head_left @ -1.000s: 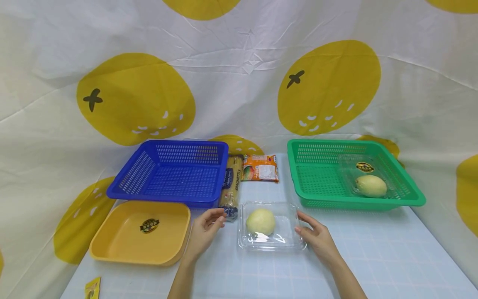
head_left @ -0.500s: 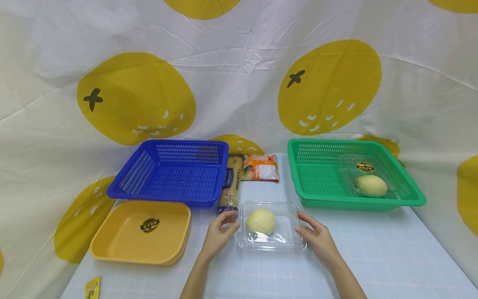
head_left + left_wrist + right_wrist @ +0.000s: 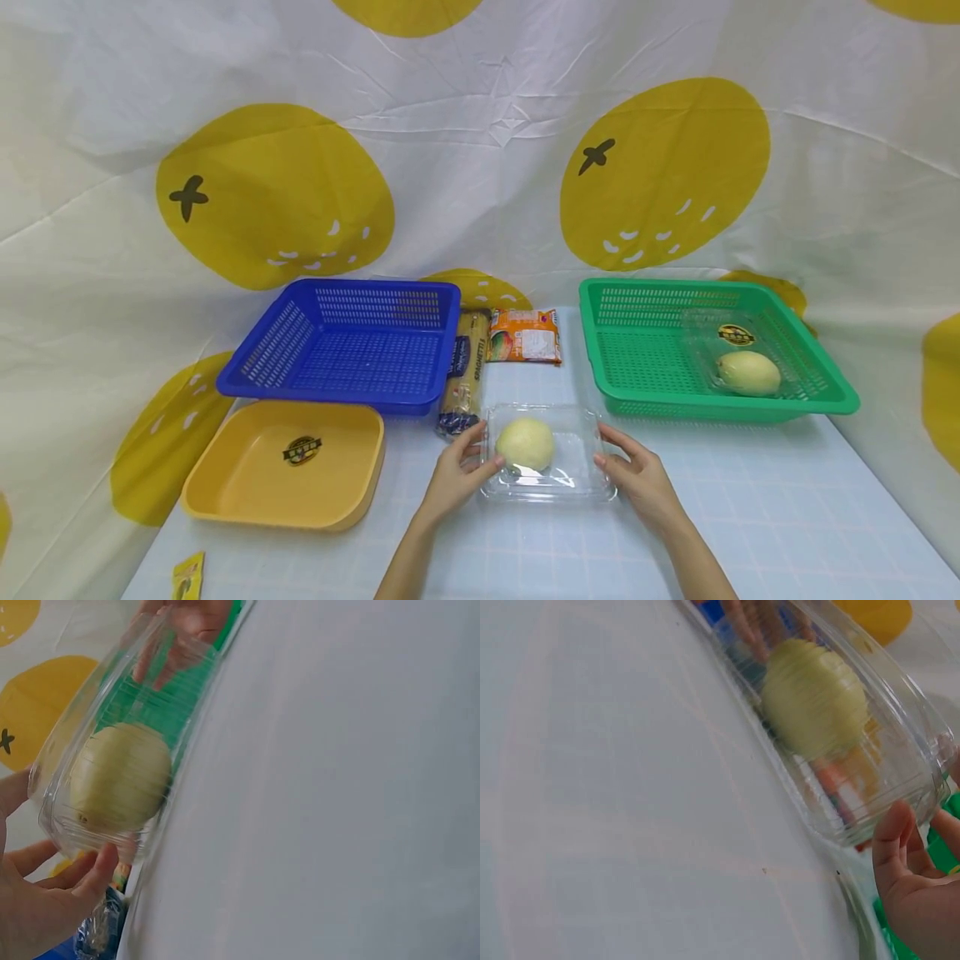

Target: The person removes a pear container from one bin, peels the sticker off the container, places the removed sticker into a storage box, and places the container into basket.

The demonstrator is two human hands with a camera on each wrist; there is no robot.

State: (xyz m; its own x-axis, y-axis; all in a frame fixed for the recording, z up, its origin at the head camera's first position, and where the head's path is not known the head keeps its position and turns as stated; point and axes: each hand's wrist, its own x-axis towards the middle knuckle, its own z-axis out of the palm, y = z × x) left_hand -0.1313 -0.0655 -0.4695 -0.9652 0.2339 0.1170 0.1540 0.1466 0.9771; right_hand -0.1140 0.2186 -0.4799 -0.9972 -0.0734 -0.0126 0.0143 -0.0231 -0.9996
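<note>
A clear plastic clamshell box (image 3: 573, 454) with a pale melon (image 3: 525, 444) inside rests on the table (image 3: 757, 508), the left hand (image 3: 459, 477) at its left end and the right hand (image 3: 641, 482) at its right, each holding it with half-spread, bent fingers and thumb. Beyond the box's left end lies a spaghetti packet (image 3: 467, 367).

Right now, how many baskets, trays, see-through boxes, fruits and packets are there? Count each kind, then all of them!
Blue plastic basket, green plastic basket: 2
Yellow rectangular plastic tray: 1
Clear rectangular plastic box, another clear box: 2
Round pale-yellow fruit, another pale-yellow fruit: 2
Long tan spaghetti packet, shiny orange packet, small yellow packet: 3
Total: 10
</note>
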